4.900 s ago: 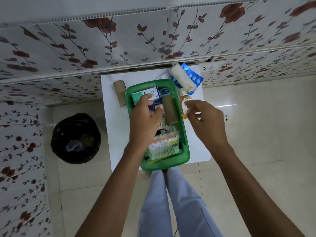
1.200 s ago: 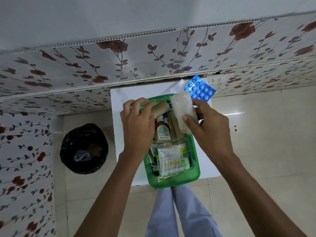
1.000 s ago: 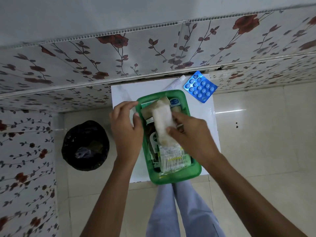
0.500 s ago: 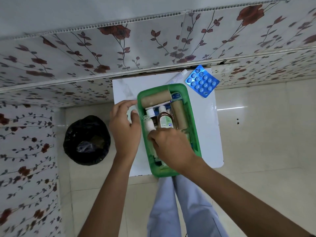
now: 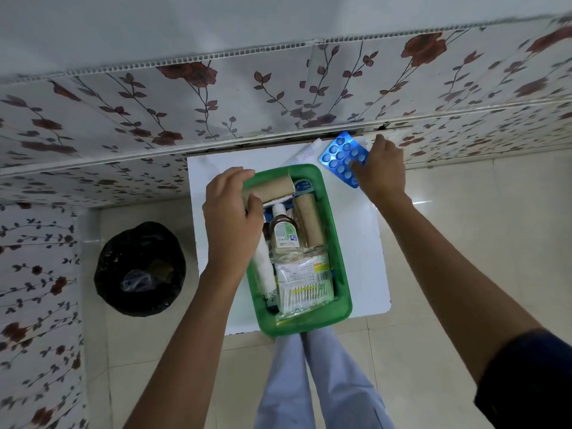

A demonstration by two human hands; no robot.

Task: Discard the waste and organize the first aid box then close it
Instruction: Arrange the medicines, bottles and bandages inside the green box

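A green plastic first aid box [image 5: 340, 252] sits on a small white table [image 5: 362, 243]. Inside it lie two brown bandage rolls [image 5: 272, 188], a small bottle [image 5: 283, 232], a white gauze roll [image 5: 264, 267] and a packet of cotton swabs [image 5: 301, 289]. My left hand [image 5: 230, 221] rests on the box's left rim, fingers curled by the far bandage roll. My right hand [image 5: 379, 168] is at the table's far right corner, fingers on the blue pill blister pack [image 5: 339, 156]. A white tube [image 5: 305, 154] lies behind the box.
A black-lined waste bin [image 5: 140, 269] stands on the tiled floor left of the table. A floral-patterned wall runs behind the table and along the left. My legs in light trousers are below the table's near edge.
My right hand laid the white gauze roll in the box, then left the box and reached to the blue blister pack. My left hand stayed at the left rim.
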